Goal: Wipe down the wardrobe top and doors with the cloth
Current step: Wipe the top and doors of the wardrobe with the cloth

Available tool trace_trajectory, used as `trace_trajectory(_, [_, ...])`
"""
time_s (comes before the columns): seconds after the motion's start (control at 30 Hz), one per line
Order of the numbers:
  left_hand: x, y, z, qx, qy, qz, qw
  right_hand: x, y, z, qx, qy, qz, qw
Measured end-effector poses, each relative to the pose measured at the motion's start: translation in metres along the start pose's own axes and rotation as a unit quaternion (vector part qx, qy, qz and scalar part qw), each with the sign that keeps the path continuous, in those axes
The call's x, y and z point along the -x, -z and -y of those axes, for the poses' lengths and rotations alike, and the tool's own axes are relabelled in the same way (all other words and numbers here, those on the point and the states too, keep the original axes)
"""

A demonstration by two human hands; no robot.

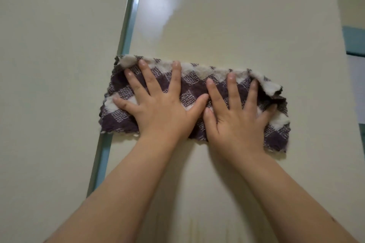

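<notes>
While flat, both hands (pixel 199 110) press cloth (pixel 189 87)

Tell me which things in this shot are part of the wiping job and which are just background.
Part of the job:
- checked cloth, spread flat
- left hand, pressed flat on the cloth
- right hand, pressed flat on the cloth
- cream wardrobe door under the cloth
- neighbouring door panel
- metal strip between the panels

Just background:
- teal trim at the right edge

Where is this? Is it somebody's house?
Probably a bedroom at home: both hands press a checked cloth flat on a cream wardrobe door, beside the metal strip between doors.
</notes>
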State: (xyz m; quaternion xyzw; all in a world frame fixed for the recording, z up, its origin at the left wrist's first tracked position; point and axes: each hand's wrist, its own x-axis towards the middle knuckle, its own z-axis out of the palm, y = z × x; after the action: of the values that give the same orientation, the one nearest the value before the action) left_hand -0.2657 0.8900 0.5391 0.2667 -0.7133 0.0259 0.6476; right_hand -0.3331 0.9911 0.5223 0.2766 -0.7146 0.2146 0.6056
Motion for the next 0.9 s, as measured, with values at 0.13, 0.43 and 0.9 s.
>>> trace_trajectory(0.13, [-0.056,0.007,-0.017,-0.005,-0.013,-0.008,1.000,-0.059,0.011,-0.004,0.002,-0.009,0.029,1.000])
trace_trajectory(0.43, [-0.204,0.036,-0.055,-0.029,-0.017,-0.019,0.999,-0.217,0.037,-0.006,0.002,0.018,0.011,1.000])
trace_trajectory(0.9, [-0.265,0.054,-0.054,-0.015,-0.078,-0.026,0.997,-0.288,0.056,-0.016,-0.008,0.030,0.024,0.999])
